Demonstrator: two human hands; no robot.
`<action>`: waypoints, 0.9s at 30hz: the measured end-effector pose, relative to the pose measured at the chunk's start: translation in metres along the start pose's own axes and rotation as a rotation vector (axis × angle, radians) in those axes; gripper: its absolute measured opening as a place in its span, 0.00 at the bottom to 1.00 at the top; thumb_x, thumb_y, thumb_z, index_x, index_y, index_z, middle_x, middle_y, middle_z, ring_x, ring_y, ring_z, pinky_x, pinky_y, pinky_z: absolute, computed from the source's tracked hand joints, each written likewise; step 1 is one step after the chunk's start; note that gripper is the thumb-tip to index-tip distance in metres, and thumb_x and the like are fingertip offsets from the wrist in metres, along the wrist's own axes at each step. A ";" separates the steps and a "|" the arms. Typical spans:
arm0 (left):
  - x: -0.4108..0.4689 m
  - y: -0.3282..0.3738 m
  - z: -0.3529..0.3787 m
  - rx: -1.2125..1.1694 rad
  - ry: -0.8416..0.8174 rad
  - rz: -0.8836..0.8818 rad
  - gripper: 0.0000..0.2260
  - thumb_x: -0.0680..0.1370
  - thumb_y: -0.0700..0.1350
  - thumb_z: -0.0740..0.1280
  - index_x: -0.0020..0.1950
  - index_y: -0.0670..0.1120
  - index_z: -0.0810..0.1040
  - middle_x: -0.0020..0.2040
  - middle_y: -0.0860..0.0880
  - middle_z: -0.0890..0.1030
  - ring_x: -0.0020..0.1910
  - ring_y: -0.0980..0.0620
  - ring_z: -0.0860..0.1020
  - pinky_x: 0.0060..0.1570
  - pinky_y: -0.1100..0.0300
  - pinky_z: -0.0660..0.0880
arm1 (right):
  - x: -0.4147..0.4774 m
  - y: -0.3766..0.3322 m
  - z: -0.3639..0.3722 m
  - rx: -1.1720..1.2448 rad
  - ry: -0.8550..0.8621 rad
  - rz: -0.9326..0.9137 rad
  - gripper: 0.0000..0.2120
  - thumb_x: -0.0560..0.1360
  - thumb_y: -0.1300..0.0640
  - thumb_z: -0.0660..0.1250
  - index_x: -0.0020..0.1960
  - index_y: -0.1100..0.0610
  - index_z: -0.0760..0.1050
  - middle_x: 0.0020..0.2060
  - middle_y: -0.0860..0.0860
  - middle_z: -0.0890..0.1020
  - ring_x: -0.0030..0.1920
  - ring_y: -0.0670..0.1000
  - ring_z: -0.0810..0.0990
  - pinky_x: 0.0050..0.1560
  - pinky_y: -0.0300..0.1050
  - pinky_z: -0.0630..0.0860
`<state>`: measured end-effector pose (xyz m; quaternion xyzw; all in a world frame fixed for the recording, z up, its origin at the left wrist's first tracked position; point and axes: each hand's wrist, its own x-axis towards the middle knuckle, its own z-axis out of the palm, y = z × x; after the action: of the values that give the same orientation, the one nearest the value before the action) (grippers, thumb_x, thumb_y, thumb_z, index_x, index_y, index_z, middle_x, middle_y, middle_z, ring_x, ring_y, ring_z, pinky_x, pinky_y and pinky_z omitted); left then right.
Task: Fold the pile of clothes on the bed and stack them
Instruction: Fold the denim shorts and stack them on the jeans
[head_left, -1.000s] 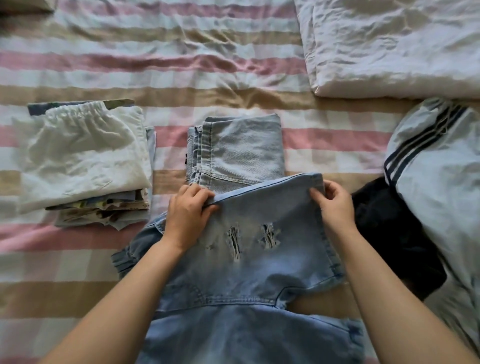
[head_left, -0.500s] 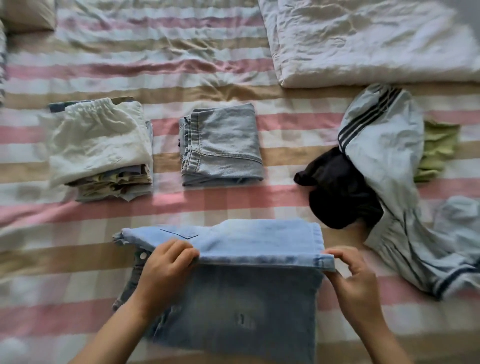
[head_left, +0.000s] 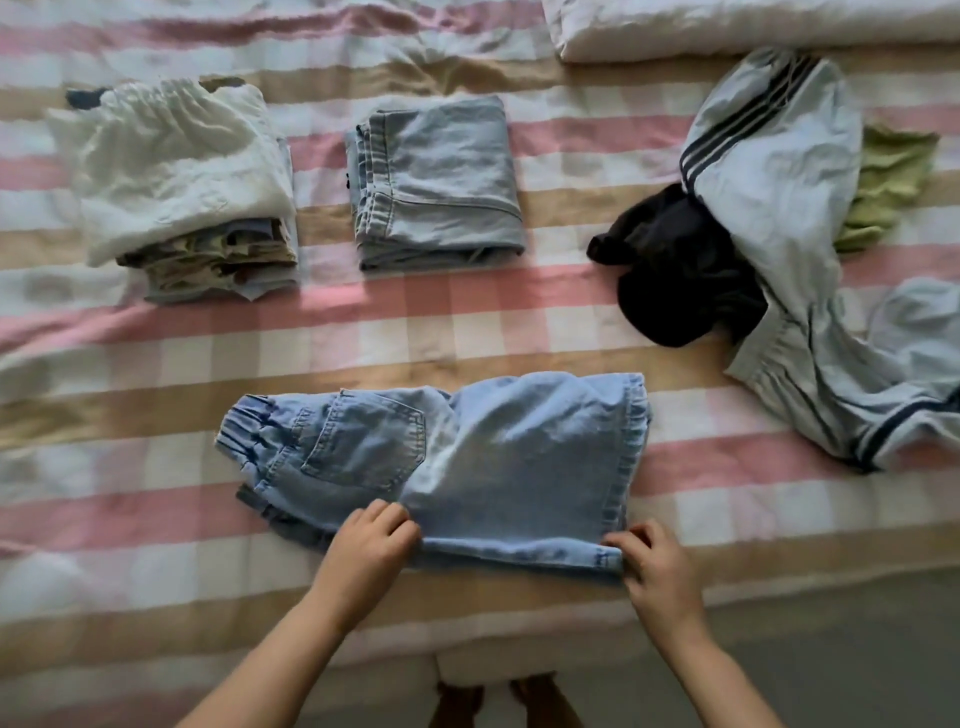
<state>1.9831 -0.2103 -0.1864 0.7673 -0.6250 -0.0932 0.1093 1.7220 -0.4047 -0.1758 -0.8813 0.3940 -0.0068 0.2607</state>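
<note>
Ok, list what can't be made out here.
Left stack, head view: the white top piece covers the rest; only edges show.
Green garment, head view: mostly behind the striped pants.
White bedding, head view: cut off by the top edge.

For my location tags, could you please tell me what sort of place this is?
Most likely a bedroom: a pink, beige and white checked bedsheet covers the surface, rumpled white bedding lies at its far edge, and folded pale-blue denim jeans sit on it.
</note>
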 end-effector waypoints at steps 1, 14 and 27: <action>-0.001 0.001 0.001 -0.004 -0.004 -0.015 0.06 0.69 0.44 0.62 0.34 0.46 0.76 0.34 0.49 0.76 0.36 0.50 0.68 0.33 0.59 0.63 | -0.001 0.001 0.002 -0.012 -0.019 -0.002 0.22 0.50 0.77 0.74 0.40 0.59 0.82 0.33 0.56 0.77 0.32 0.58 0.78 0.31 0.44 0.73; -0.009 0.022 0.006 -0.108 -0.166 -0.016 0.13 0.73 0.52 0.62 0.36 0.45 0.79 0.36 0.49 0.77 0.34 0.49 0.75 0.30 0.60 0.73 | -0.014 0.015 0.004 -0.038 -0.073 0.012 0.14 0.60 0.74 0.74 0.40 0.59 0.82 0.37 0.56 0.80 0.38 0.59 0.78 0.33 0.47 0.76; 0.190 0.058 -0.013 -0.362 -0.022 -0.336 0.17 0.78 0.41 0.62 0.67 0.42 0.71 0.64 0.42 0.74 0.63 0.42 0.70 0.65 0.50 0.64 | 0.127 0.000 -0.027 0.884 0.061 0.909 0.26 0.77 0.40 0.57 0.54 0.62 0.77 0.50 0.59 0.81 0.53 0.60 0.79 0.57 0.57 0.75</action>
<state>1.9708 -0.4067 -0.1591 0.8273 -0.4628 -0.2290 0.2213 1.8039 -0.5056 -0.1769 -0.4343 0.6962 -0.0826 0.5656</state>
